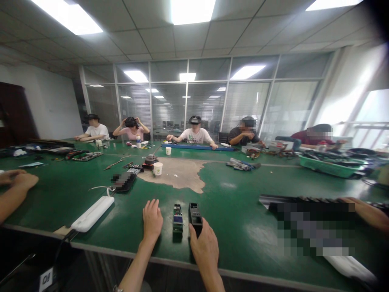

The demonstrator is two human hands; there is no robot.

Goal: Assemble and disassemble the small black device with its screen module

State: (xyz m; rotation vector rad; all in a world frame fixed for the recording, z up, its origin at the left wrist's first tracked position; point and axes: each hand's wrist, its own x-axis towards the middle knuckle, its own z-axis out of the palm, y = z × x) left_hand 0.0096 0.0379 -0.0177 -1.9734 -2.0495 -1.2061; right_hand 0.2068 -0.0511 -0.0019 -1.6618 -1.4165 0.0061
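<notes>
My left hand (152, 219) lies flat on the green table (231, 211), fingers stretched out, holding nothing. Just to its right stands a small green circuit board module (178, 219) with a blue part on it. My right hand (204, 245) grips the near end of a black plastic housing (195, 215) that rests on the table beside the board. Both hands are near the table's front edge.
A white power strip (92, 213) lies at the left front with a cable. A paper cup (158, 168) and a worn bare patch (179, 172) sit mid-table. Several people sit at the far side. Other people's arms rest at the left (15, 186) and right (369, 213). A green tray (330, 166) is at the right.
</notes>
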